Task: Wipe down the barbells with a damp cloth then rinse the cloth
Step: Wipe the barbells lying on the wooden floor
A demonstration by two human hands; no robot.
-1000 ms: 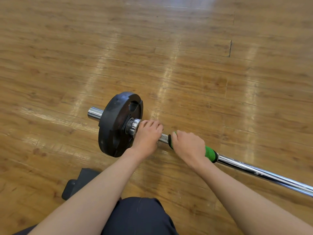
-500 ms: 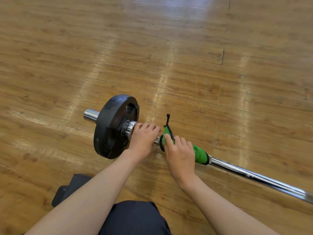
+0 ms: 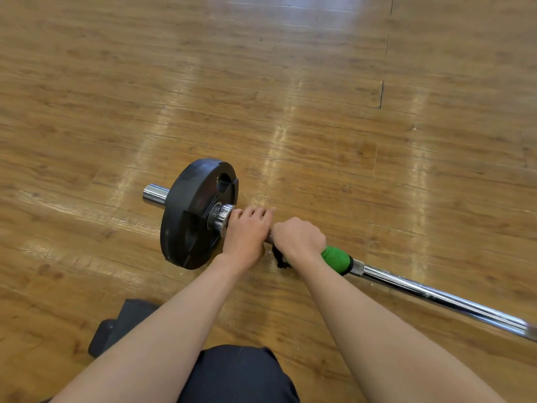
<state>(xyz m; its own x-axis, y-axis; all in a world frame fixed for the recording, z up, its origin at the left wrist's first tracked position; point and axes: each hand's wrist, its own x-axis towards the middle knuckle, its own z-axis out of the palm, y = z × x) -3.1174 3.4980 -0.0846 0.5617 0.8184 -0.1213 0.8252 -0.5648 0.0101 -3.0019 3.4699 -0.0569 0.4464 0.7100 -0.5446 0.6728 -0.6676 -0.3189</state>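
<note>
Barbell clasped steady by left grip, nine o'clock of right grip clenching green cloth round it for wiping.

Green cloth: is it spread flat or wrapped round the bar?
Wrapped: the green cloth hugs the chrome bar, and the right hand grips it there.

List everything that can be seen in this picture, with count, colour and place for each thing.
floor: one, brown wood, fills the view
barbell bar: one, chrome, runs from centre left to the right edge
weight plate: one, black, on the bar near its left end
cloth: one, green, wrapped round the bar under the right hand
dark object: one, dark grey, on the floor at lower left; unclear what it is
trouser leg: one, dark, bottom centre
left hand: grips the bar beside the plate
right hand: grips the cloth
</note>
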